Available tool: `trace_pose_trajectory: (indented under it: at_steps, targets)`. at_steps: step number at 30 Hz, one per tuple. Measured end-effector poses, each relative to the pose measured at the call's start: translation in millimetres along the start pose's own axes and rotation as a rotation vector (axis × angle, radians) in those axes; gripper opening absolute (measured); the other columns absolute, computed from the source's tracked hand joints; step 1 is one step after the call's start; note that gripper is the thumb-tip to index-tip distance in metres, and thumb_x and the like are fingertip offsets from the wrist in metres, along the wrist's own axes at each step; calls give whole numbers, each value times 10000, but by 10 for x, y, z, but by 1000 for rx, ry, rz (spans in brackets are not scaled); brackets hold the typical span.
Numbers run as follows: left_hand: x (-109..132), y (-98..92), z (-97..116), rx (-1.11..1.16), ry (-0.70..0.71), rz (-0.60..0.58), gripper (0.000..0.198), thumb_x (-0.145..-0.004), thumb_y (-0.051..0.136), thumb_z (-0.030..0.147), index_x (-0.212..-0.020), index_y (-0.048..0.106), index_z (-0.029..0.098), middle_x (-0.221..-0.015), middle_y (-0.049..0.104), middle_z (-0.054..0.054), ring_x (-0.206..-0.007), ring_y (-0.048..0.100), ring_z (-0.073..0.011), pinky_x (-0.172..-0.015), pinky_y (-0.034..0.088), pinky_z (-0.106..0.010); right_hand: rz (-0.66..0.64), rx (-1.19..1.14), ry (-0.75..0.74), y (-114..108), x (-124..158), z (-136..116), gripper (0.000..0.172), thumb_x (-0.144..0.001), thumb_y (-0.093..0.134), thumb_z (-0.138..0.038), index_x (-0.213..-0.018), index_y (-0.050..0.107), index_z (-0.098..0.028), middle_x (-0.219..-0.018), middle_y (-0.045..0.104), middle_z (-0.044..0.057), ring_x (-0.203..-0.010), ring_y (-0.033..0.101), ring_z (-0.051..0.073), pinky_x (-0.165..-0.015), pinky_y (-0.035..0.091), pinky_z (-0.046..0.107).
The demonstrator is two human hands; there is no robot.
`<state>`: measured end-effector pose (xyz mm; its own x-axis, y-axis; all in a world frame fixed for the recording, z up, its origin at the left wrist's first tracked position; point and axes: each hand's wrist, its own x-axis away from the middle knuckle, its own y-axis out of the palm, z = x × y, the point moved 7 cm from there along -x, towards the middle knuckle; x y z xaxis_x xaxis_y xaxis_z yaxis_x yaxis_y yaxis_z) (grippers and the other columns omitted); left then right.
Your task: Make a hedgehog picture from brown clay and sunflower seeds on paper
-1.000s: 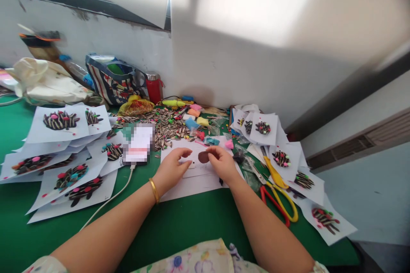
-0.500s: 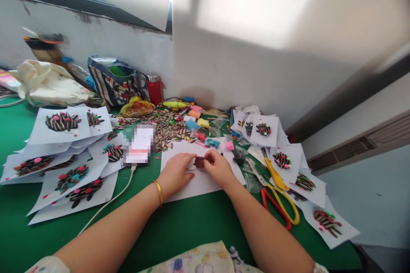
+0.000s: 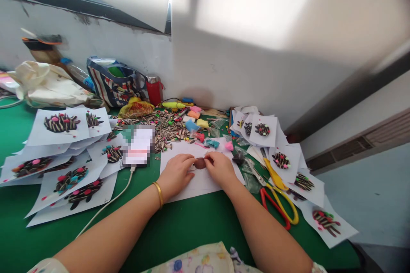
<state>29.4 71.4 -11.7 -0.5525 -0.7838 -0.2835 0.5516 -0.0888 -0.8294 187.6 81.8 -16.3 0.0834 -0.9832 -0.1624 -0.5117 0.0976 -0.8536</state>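
Both my hands rest on a white sheet of paper (image 3: 192, 185) on the green table (image 3: 179, 226). Between their fingertips lies a small flat brown lump of clay (image 3: 200, 163). My left hand (image 3: 175, 173), with a gold bangle at the wrist, has its fingers curled and pressed against the lump's left side. From the right, the pinched fingers of my right hand (image 3: 219, 168) hold the lump's other edge.
A heap of sunflower seeds (image 3: 166, 126) and coloured clay bits (image 3: 195, 119) lie behind the sheet. Finished seed pictures on paper (image 3: 60, 123) spread left and right. A phone (image 3: 138, 145) with cable sits left; yellow scissors (image 3: 278, 187) and red scissors (image 3: 272, 204) right. Bags (image 3: 112, 79) line the wall.
The brown lump and both hands have drawn closer together on the sheet; the left fingers, a little apart from the lump a second ago, now press against it.
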Motion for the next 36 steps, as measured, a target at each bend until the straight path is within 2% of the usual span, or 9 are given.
trace_pose_trajectory:
  at_steps: [4, 9, 14, 18, 23, 28, 33, 36]
  targets:
    - [6, 27, 73, -28, 39, -37, 411, -801, 587, 110, -1175, 668, 260, -1277, 641, -62, -1185, 547, -265, -1064, 400, -459, -17, -18, -17, 29, -12, 50, 244, -911, 507, -207, -1019, 723, -239, -1058, 739, 50, -998, 646, 217, -883, 446, 327]
    - [33, 49, 98, -48, 42, -19, 405, -849, 541, 119, -1188, 672, 298, -1301, 636, -46, -1228, 522, -266, -1064, 386, -470, -8, -92, 18, -22, -19, 126, 306, -925, 465, -194, -1106, 708, -237, -1116, 730, 54, -1035, 651, 220, -907, 470, 341]
    - [44, 69, 91, -55, 54, -28, 413, -884, 515, 137, -1236, 646, 307, -1315, 630, -40, -1228, 525, -262, -1058, 382, -465, 73, -64, -8, -332, -30, 80, 321, -936, 450, -204, -1128, 707, -221, -1121, 718, 70, -1049, 638, 222, -926, 460, 345]
    - [43, 76, 86, -69, 57, -43, 409, -896, 498, 140, -1248, 633, 298, -1327, 623, -36, -1238, 518, -262, -1063, 371, -472, 7, 114, -80, -492, -42, -13, 321, -923, 473, -178, -1093, 739, -231, -1080, 722, 84, -1023, 635, 239, -897, 445, 347]
    - [44, 80, 78, -74, 51, -50, 412, -884, 505, 131, -1244, 631, 289, -1329, 622, -33, -1237, 519, -263, -1060, 371, -471, -133, 266, -102, -340, -1, -1, 289, -910, 519, -174, -1033, 771, -241, -1011, 727, 90, -970, 638, 244, -831, 429, 336]
    - [48, 66, 90, -87, 49, -40, 401, -884, 519, 136, -1240, 631, 282, -1315, 628, -40, -1235, 525, -259, -1055, 387, -464, -107, 300, -69, -219, 148, 45, 283, -952, 498, -228, -1072, 754, -242, -1008, 711, 81, -999, 606, 228, -849, 396, 323]
    - [45, 78, 97, -123, 57, -56, 382, -906, 510, 154, -1252, 618, 276, -1340, 611, -35, -1246, 516, -245, -1066, 389, -455, -180, 417, -87, -185, 276, -20, 273, -960, 490, -235, -1096, 725, -260, -1021, 681, 69, -991, 574, 218, -843, 362, 327]
    - [45, 87, 95, -134, 65, -62, 375, -909, 513, 163, -1251, 619, 275, -1342, 609, -37, -1248, 516, -245, -1066, 393, -456, -229, 485, -100, -141, 320, -72, 316, -955, 478, -213, -1212, 661, -228, -1071, 654, 98, -1026, 550, 239, -857, 353, 348]
